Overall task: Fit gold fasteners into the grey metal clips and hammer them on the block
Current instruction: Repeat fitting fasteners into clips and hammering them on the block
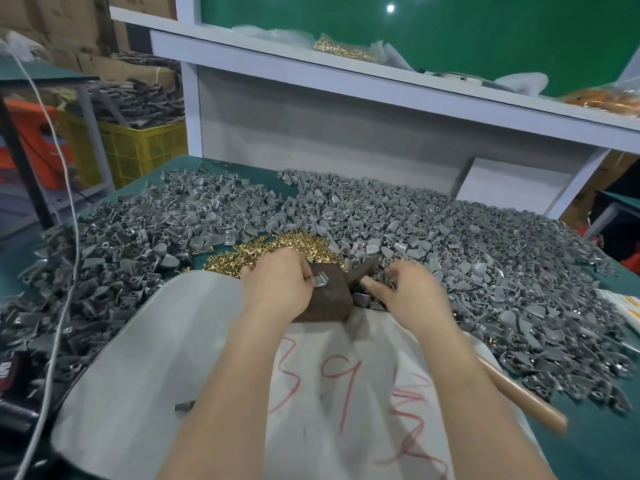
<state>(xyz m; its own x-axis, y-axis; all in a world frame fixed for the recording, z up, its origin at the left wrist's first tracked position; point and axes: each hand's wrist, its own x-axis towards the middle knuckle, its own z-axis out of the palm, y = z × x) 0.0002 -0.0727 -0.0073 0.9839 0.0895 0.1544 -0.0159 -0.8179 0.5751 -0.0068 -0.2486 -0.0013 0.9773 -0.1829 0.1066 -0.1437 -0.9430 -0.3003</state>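
A dark brown block [329, 299] sits at the far edge of a white sack. My left hand [277, 282] pinches a grey metal clip [320, 280] on top of the block. My right hand [408, 292] grips the wooden handle of a hammer [526, 403], whose dark head [363, 268] lies just right of the block. A heap of gold fasteners [277, 247] lies behind my left hand. Loose grey clips [485, 258] cover the green table on both sides.
The white sack [166, 358] with red marks spreads toward me. A white cable [71, 237] hangs at the left. A yellow crate [138, 150] of parts stands beyond the table's left corner. A white shelf [381, 77] holds more gold fasteners [343, 50].
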